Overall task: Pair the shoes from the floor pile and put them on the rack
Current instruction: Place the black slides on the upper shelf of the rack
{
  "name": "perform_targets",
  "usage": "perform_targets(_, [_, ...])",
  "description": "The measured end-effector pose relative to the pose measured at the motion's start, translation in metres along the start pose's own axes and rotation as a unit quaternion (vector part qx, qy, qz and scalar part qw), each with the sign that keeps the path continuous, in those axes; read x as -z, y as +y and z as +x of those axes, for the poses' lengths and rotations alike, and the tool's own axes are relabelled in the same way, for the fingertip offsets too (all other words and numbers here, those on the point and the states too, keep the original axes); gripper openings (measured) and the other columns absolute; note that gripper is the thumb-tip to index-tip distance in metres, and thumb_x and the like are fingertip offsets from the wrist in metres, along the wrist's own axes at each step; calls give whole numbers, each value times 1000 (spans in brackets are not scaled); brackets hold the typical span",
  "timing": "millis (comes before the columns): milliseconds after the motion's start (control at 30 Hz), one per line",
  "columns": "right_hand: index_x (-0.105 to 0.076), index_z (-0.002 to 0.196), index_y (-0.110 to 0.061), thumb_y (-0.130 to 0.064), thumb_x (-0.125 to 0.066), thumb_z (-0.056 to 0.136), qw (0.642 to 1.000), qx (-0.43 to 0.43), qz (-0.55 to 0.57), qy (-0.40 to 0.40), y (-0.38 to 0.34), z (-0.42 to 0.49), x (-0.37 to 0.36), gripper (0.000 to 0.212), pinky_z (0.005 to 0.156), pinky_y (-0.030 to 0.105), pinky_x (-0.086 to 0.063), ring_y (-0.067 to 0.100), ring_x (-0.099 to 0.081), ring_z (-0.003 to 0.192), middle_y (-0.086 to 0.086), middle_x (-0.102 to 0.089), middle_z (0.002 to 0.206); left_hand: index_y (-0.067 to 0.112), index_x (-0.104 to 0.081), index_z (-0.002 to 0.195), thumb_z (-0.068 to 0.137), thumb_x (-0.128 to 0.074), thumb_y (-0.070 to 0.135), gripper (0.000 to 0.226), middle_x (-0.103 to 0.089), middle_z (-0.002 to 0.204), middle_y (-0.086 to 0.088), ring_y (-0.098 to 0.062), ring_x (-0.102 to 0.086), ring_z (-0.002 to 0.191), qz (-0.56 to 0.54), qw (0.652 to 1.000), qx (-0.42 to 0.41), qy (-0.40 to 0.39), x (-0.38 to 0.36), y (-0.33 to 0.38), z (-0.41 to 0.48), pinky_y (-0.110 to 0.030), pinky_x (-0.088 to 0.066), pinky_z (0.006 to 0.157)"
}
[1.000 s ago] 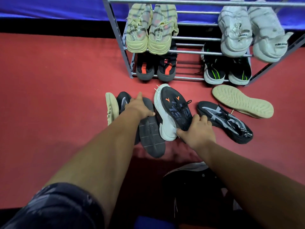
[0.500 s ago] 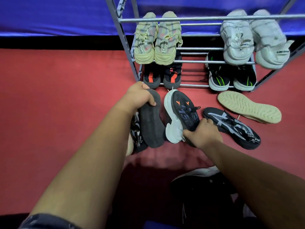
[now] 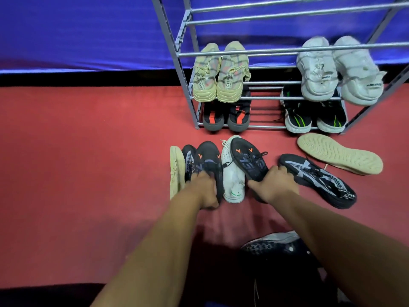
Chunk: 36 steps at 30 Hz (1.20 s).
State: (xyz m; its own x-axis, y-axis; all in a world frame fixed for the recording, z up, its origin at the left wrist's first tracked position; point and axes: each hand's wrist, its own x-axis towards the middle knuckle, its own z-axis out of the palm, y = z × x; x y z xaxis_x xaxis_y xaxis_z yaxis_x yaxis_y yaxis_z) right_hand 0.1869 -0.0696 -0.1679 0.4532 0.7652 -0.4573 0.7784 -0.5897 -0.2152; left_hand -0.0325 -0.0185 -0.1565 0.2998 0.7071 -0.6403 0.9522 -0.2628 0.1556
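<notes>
My left hand grips the heel of a black shoe with orange marks, which now stands upright on the red floor. My right hand holds the heel of its matching black shoe with orange marks. A white shoe lies between the two. Left of them are a black-and-grey patterned shoe and a beige shoe on its side. Right of my right hand lie another black-and-grey patterned shoe and a beige shoe, sole up.
The metal rack stands just beyond the pile. Its middle shelf holds a yellow-green pair and a white pair; the bottom shelf holds a black-and-orange pair and a black-and-green pair. A dark shoe lies near me.
My left hand has turned the black shoe from sole-up to upright and shifted its grip to the heel. My right hand keeps its hold on the matching shoe. The camera tilted up.
</notes>
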Motion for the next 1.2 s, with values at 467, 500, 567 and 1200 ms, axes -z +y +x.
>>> perform_targets(467, [-50,133,1,-64,-79,79,991,-20,88,-99,21,16,-39,89,97,37,-48,37,-60,121,22,-61,132,-13,5,158,95,-63,49,112,7,166,-31,-43,-25,148,-57,973,191,119,-58,45,21,-43,-35,119])
perform_targets(500, [-49,132,2,-62,-82,77,989,-25,100,-109,21,17,-39,90,96,36,-49,36,-61,121,21,-62,131,-14,12,156,97,-60,45,111,13,165,-34,-46,-18,152,-61,972,198,114,-62,45,22,-44,-31,122])
perform_targets(567, [-44,136,2,-59,-86,75,985,-29,109,-128,21,17,-40,96,99,35,-47,35,-58,125,19,-58,135,-14,19,154,97,-58,50,116,17,164,-36,-47,-10,155,-72,970,206,105,-66,45,23,-45,-25,125])
perform_targets(1200, [-59,88,-9,-52,-77,80,993,-8,90,-70,2,-9,9,48,83,32,-51,32,-62,94,10,-63,94,0,10,163,81,-64,55,123,-20,161,-20,-41,-30,143,-231,943,180,156,-27,31,-3,-49,-37,116])
